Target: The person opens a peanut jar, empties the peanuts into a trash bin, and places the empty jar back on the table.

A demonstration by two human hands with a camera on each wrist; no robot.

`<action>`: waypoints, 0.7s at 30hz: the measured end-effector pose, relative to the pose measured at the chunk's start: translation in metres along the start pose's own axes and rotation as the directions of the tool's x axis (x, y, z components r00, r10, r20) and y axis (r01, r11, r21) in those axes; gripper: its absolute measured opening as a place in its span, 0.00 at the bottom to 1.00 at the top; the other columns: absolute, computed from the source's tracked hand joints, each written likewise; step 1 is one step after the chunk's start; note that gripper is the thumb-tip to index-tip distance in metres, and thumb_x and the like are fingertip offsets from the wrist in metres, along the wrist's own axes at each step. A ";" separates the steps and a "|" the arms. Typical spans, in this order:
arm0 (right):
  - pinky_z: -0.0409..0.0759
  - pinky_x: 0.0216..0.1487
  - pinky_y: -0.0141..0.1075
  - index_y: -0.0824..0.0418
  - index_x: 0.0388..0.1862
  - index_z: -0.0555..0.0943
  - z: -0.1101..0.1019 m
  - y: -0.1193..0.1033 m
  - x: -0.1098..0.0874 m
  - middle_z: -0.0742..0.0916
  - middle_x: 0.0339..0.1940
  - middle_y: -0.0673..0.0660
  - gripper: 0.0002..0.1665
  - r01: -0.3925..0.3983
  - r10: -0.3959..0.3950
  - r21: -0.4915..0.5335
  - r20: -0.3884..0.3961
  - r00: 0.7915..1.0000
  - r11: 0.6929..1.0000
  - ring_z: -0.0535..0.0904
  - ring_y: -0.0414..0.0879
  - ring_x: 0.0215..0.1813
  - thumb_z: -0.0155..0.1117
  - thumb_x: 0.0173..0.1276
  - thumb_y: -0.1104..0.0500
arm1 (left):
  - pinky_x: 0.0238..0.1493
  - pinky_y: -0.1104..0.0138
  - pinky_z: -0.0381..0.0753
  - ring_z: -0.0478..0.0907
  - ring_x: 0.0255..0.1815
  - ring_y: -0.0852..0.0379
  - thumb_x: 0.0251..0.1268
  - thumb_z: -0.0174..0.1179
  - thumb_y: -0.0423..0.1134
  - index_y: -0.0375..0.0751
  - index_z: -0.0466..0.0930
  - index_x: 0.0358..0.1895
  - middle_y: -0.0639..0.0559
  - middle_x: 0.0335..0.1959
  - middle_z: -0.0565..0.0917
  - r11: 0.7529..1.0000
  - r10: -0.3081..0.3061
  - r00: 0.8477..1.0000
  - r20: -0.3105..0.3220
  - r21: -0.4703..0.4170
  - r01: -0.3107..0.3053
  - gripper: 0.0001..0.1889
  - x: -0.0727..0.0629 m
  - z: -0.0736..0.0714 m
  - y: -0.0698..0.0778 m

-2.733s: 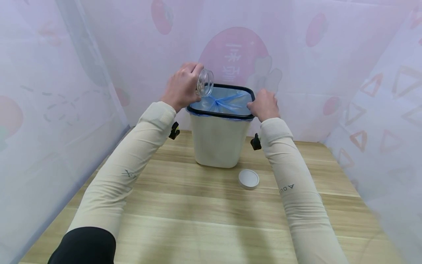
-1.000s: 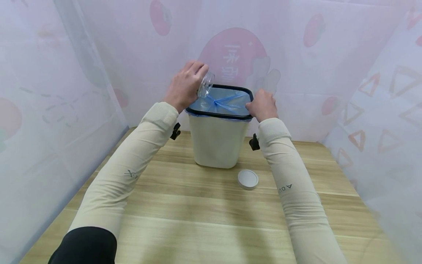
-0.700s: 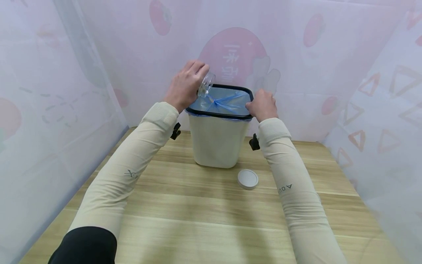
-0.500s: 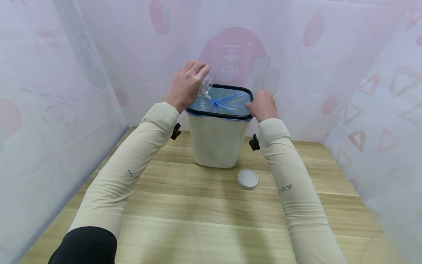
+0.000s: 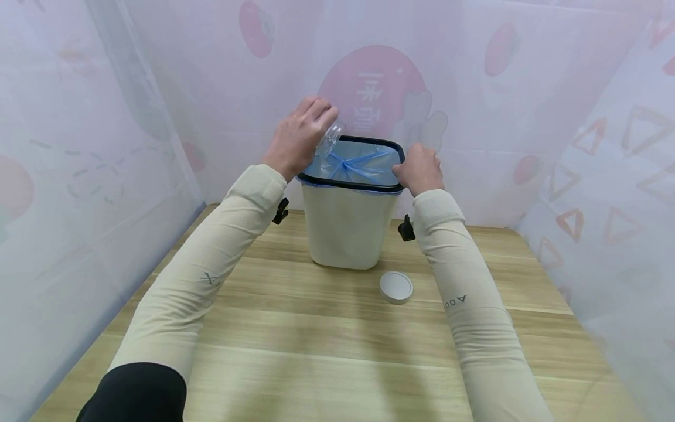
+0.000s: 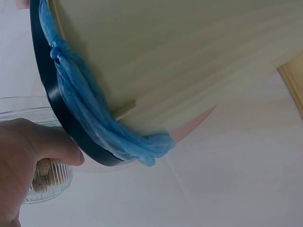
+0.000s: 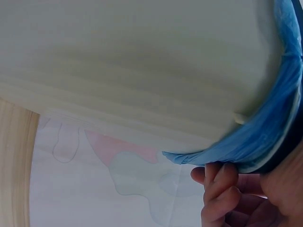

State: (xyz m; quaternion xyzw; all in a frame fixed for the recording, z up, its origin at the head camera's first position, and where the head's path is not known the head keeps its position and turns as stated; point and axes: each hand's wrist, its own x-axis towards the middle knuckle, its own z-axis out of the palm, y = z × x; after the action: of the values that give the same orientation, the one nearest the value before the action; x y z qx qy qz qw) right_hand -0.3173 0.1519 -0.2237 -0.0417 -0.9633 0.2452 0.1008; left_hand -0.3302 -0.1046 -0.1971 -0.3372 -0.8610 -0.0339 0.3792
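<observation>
My left hand [image 5: 299, 139] grips a clear glass jar [image 5: 329, 139], tipped with its mouth over the left side of a cream trash can [image 5: 348, 228]. In the left wrist view small brownish pieces [image 6: 42, 177] show inside the ribbed jar [image 6: 59, 182]. A blue bag [image 5: 364, 164] lines the can, its edge folded out under the black rim [image 5: 350, 185]. At the can's right side my right hand [image 5: 420, 168] holds the rim, its curled fingers [image 7: 220, 194] under the bag's folded edge in the right wrist view.
A round white lid [image 5: 396, 287] lies on the wooden table [image 5: 316, 334], in front of the can and to its right. Printed curtains [image 5: 464, 105] close off the back and both sides. A black wrist camera [image 5: 281, 211] hangs below the left wrist.
The jar has tipped further mouth-down over the can. About half a second ago small pale pieces showed at its mouth; now none show there. My right hand has stayed on the rim.
</observation>
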 end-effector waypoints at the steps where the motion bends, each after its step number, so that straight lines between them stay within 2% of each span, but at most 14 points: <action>1: 0.80 0.33 0.42 0.65 0.39 0.79 0.000 0.000 0.000 0.81 0.35 0.60 0.14 0.001 -0.001 0.002 0.000 1.000 1.000 0.82 0.54 0.34 0.60 0.78 0.53 | 0.67 0.52 0.84 0.72 0.72 0.39 0.56 0.47 0.08 0.31 0.76 0.66 0.36 0.65 0.80 1.000 0.003 1.000 -0.001 0.003 -0.003 0.33 0.000 0.000 0.000; 6: 0.80 0.33 0.42 0.65 0.39 0.79 -0.001 0.000 -0.001 0.81 0.35 0.60 0.15 0.008 -0.008 0.007 -0.002 1.000 1.000 0.82 0.54 0.34 0.61 0.78 0.53 | 0.68 0.53 0.83 0.73 0.72 0.39 0.56 0.46 0.07 0.32 0.77 0.65 0.36 0.65 0.80 1.000 0.028 0.999 -0.017 0.013 -0.028 0.33 0.000 0.000 0.002; 15: 0.80 0.33 0.41 0.65 0.40 0.80 0.001 0.000 0.001 0.81 0.34 0.60 0.15 -0.001 0.001 0.011 0.006 1.000 1.000 0.82 0.54 0.33 0.61 0.79 0.53 | 0.62 0.51 0.87 0.73 0.72 0.40 0.61 0.46 0.08 0.33 0.77 0.63 0.37 0.65 0.81 0.997 0.056 0.998 -0.035 0.049 -0.054 0.30 0.000 0.001 0.002; 21: 0.80 0.34 0.41 0.66 0.42 0.82 0.001 0.000 0.001 0.82 0.36 0.60 0.15 0.002 -0.002 0.015 0.007 1.000 1.000 0.83 0.54 0.34 0.61 0.79 0.53 | 0.64 0.52 0.86 0.73 0.72 0.40 0.61 0.46 0.07 0.33 0.77 0.63 0.37 0.65 0.81 0.995 0.077 0.996 -0.038 0.067 -0.074 0.30 0.001 0.002 0.001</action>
State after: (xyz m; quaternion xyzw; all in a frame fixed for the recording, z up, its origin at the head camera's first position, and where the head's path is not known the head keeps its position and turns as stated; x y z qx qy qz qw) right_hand -0.3185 0.1513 -0.2247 -0.0389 -0.9619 0.2523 0.0979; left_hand -0.3311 -0.1026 -0.1983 -0.3560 -0.8404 0.0019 0.4086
